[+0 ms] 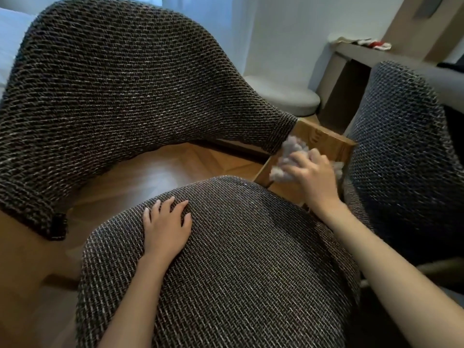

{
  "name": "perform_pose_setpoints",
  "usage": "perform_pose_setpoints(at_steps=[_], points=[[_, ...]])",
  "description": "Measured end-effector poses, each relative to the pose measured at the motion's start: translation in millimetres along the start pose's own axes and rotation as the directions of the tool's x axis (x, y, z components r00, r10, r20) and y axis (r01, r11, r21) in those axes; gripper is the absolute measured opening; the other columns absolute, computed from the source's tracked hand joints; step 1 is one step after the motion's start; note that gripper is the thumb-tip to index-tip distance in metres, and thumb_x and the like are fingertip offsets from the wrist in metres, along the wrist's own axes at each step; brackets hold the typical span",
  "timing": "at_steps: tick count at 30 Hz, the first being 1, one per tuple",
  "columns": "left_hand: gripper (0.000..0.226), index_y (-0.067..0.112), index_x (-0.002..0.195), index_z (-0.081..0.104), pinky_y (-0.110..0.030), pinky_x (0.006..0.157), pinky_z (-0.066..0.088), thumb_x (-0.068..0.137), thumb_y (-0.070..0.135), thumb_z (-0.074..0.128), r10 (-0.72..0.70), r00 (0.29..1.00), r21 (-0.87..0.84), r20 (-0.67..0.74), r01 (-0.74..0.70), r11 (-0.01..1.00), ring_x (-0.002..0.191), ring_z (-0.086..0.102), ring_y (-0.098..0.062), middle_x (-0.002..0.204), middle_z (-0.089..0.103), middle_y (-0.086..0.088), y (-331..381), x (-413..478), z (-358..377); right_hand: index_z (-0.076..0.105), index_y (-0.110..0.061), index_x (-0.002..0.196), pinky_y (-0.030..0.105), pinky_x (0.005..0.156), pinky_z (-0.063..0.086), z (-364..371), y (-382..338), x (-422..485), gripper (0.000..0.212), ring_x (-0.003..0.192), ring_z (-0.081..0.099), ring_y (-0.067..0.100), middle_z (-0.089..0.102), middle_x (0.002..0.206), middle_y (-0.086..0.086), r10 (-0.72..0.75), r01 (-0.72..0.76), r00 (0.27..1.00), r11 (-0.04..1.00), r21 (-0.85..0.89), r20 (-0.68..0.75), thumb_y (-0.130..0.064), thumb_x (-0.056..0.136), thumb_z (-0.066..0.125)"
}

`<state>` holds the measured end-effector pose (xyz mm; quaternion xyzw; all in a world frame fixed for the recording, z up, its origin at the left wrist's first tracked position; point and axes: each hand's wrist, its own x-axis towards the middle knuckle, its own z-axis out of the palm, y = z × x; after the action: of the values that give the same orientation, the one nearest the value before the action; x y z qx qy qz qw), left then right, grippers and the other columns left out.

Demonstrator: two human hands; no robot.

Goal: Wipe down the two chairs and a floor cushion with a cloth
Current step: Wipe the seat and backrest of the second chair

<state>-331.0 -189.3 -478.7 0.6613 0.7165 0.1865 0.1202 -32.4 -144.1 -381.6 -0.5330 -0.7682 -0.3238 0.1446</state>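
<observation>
- The left hand [167, 227] lay flat on the seat [238, 259] of the near chair, palm down, fingers straight and a little spread, gripping nothing.
- The right hand [311, 177] was out at the chair's right side, fingers curled over a bunched grey cloth [288, 151] and pressing it against the wooden arm [324, 139].
- The cloth sat just where the curved tweed backrest [113, 84] ended and the bare wood began, with fluffy tufts poking out around the fingers.
- Tight quarters there: the second chair [401, 136], in a bluer tweed, stood just beside that wooden arm, close against the working hand.
- The right forearm ran in over the seat's right edge, between the two chairs.
- Beyond the backrest's end, the round grey floor cushion [283, 96] lay on the floor by the white wall, well apart from both hands, its near side hidden behind the backrest.
- Herringbone wood flooring [155, 172] showed through the gap between seat and backrest.
- Far right, a low wooden bench [364, 54] carried red-and-white items [371, 43], too blurred to name.
</observation>
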Motion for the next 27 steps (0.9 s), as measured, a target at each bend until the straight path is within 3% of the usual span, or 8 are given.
perform_pose_setpoints(at_steps=[2, 3, 7, 11, 17, 21, 24, 27], points=[[0.045, 0.033, 0.145, 0.036, -0.046, 0.119, 0.002, 0.1, 0.041, 0.034, 0.01, 1.0, 0.007, 0.003, -0.01, 1.0, 0.146, 0.013, -0.026, 0.156, 0.026, -0.002, 1, -4, -1, 0.065, -0.021, 0.117, 0.039, 0.097, 0.036, 18, -10, -28, 0.026, 0.121, 0.047, 0.026, 0.056, 0.127, 0.001, 0.04, -0.029, 0.931, 0.999, -0.036, 0.362, -0.025, 0.097, 0.05], [0.045, 0.033, 0.145, 0.036, -0.045, 0.119, 0.003, 0.101, 0.041, 0.034, 0.016, 1.0, 0.011, 0.003, -0.016, 1.0, 0.146, 0.014, -0.025, 0.156, 0.026, -0.002, 2, -6, 0, 0.064, -0.021, 0.118, 0.035, 0.097, 0.035, 18, -11, -34, 0.027, 0.122, 0.046, 0.024, 0.055, 0.128, 0.001, 0.049, -0.044, 0.915, 0.999, -0.02, 0.401, -0.025, 0.097, 0.048], [0.044, 0.032, 0.144, 0.038, -0.045, 0.12, 0.002, 0.101, 0.039, 0.035, 0.024, 1.0, 0.004, -0.008, -0.023, 1.0, 0.146, 0.015, -0.025, 0.156, 0.027, -0.002, 2, -5, 0, 0.073, -0.013, 0.095, 0.036, 0.063, 0.046, -9, 13, -11, 0.019, 0.077, 0.058, 0.032, 0.068, 0.1, 0.011, -0.099, 0.095, 0.982, 0.995, -0.03, -0.162, -0.013, 0.08, 0.061], [0.045, 0.032, 0.145, 0.037, -0.046, 0.12, 0.002, 0.1, 0.039, 0.034, 0.018, 1.0, 0.012, 0.002, -0.018, 1.0, 0.146, 0.014, -0.027, 0.156, 0.026, -0.004, 3, -4, 1, 0.071, -0.013, 0.102, 0.04, 0.07, 0.043, -31, 40, 5, 0.016, 0.08, 0.052, 0.033, 0.065, 0.105, 0.01, -0.03, 0.024, 0.943, 0.999, -0.022, -0.332, -0.014, 0.087, 0.066], [0.046, 0.032, 0.146, 0.035, -0.047, 0.119, 0.001, 0.101, 0.039, 0.033, 0.049, 0.999, 0.015, 0.021, -0.049, 0.999, 0.147, 0.012, -0.026, 0.157, 0.024, -0.003, 8, -12, 2, 0.074, -0.008, 0.09, 0.036, 0.064, 0.05, -6, 7, -66, 0.016, 0.072, 0.058, 0.032, 0.069, 0.095, 0.012, 0.003, 0.005, 0.997, 0.995, 0.102, -0.078, -0.008, 0.074, 0.076], [0.047, 0.033, 0.148, 0.03, -0.047, 0.119, -0.001, 0.101, 0.04, 0.029, 0.1, 0.994, 0.042, 0.054, -0.103, 0.994, 0.147, 0.009, -0.026, 0.158, 0.02, -0.002, 14, -27, 4, 0.072, -0.009, 0.1, 0.04, 0.078, 0.046, -4, -3, -73, 0.025, 0.088, 0.056, 0.035, 0.067, 0.107, 0.012, 0.183, -0.214, 0.971, 0.95, 0.226, 0.153, -0.001, 0.076, 0.074], [0.047, 0.032, 0.148, 0.03, -0.045, 0.119, 0.002, 0.102, 0.041, 0.029, 0.131, 0.988, 0.036, 0.077, -0.134, 0.99, 0.147, 0.012, -0.024, 0.158, 0.022, 0.0, 17, -43, 1, 0.071, -0.013, 0.11, 0.026, 0.083, 0.038, -19, -15, -62, 0.031, 0.101, 0.059, 0.027, 0.066, 0.112, 0.008, 0.321, -0.415, 0.905, 0.811, 0.412, 0.279, -0.006, 0.08, 0.071], [0.046, 0.028, 0.145, 0.037, -0.04, 0.119, 0.014, 0.101, 0.039, 0.034, 0.17, 0.983, 0.035, 0.068, -0.172, 0.984, 0.142, 0.026, -0.018, 0.153, 0.033, 0.002, 20, -68, -9, 0.072, -0.016, 0.105, 0.022, 0.073, 0.038, -38, -31, -53, 0.025, 0.092, 0.062, 0.018, 0.069, 0.098, 0.0, 0.43, -0.505, 0.861, 0.674, 0.539, 0.27, -0.012, 0.08, 0.068]])
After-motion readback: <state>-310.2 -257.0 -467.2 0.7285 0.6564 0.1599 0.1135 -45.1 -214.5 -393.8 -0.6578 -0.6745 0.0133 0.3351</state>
